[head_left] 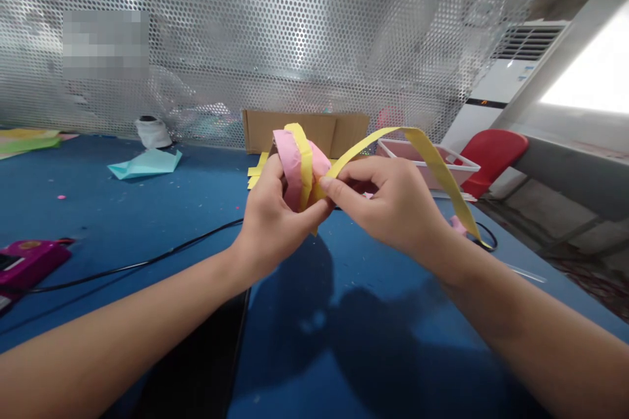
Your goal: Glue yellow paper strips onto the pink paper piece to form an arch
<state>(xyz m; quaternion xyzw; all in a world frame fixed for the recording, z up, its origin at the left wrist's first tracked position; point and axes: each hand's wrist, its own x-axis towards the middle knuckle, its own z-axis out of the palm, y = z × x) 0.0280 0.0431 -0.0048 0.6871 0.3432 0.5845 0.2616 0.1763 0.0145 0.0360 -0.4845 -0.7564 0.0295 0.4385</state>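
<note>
- A shiny perforated metal screen (295,33), dotted with round holes, stands behind the matte blue surface (368,314), which is speckled with paper scraps.
- A brown cardboard box (319,127) sits at the far edge, its contents hidden.
- A shallow pink plastic tray (459,167) lies just right of it; what is inside cannot be told.
- A long flat yellow paper strip (432,157) arcs over the right hand (393,203), whose grip pinches it.
- The left hand (270,222) grip is clenched on the curled pink and yellow paper loops (295,160), held above the surface.

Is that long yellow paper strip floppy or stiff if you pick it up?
Probably floppy: the yellow strip arches up from the right hand and droops down past the wrist. It looks thin, so it is likely very light. It probably bends easily too: the left hand holds pink and yellow loops of similar paper.
</note>
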